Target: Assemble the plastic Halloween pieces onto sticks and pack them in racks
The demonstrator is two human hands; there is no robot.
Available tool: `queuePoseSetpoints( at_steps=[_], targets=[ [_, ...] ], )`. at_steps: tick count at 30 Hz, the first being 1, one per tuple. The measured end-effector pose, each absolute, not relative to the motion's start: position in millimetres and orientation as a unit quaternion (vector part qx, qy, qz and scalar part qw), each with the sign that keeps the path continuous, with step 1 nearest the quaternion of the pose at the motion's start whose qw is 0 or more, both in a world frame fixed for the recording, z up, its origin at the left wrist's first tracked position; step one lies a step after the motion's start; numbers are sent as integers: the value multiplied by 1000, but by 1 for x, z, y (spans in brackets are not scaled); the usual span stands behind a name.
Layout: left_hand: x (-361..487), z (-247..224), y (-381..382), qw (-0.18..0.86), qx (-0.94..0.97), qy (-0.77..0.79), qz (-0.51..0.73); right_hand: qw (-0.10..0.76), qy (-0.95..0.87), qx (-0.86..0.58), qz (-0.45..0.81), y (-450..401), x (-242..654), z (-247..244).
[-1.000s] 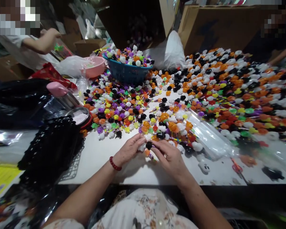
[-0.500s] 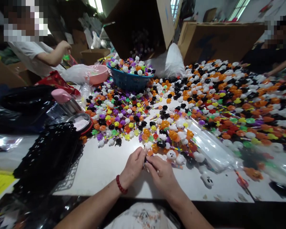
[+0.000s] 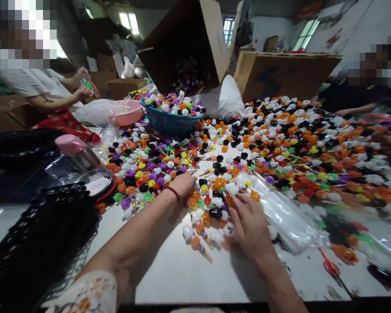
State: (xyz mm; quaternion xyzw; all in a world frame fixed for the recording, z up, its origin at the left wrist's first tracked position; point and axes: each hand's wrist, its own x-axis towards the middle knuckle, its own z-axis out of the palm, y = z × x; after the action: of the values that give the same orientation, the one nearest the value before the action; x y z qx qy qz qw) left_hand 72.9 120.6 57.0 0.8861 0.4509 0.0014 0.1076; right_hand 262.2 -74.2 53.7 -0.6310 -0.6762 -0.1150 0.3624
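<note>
My left hand (image 3: 183, 184), with a dark red bead bracelet (image 3: 172, 192) on the wrist, stretches out over the heap of small toys (image 3: 156, 169). Its fingertips point down among them and are partly hidden. Spread over the near clump is my right hand (image 3: 252, 224), its fingers apart and touching orange and white pieces. Close by lie a black piece (image 3: 215, 213), a white skull-like head (image 3: 228, 229) and an orange-topped toy with a patterned stick (image 3: 202, 251).
At the back stand a blue basket (image 3: 172, 121) of toys, a pink basin (image 3: 128, 114) and a large tipped carton (image 3: 215, 39). Clear plastic bags (image 3: 286, 217) and red scissors (image 3: 330, 267) lie right; a black plastic mesh basket (image 3: 42, 234) lies left. Two people work across the table.
My hands, together at the near side half a second ago, have parted. The left has reached forward to the heap; the right has moved right onto the clump. Some toys now lie nearer me.
</note>
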Motion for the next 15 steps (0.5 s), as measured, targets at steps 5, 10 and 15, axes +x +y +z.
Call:
queuePoseSetpoints(
  at_steps=[5, 10, 15],
  targets=[
    [78, 47, 143, 118, 902, 414, -28, 344, -709, -611, -77, -77, 243, 45],
    [54, 47, 123, 135, 892, 428, 58, 339, -738, -582, -40, -63, 235, 62],
    [7, 49, 73, 564, 570, 455, 388, 197, -798, -570, 11, 0, 219, 92]
  ],
)
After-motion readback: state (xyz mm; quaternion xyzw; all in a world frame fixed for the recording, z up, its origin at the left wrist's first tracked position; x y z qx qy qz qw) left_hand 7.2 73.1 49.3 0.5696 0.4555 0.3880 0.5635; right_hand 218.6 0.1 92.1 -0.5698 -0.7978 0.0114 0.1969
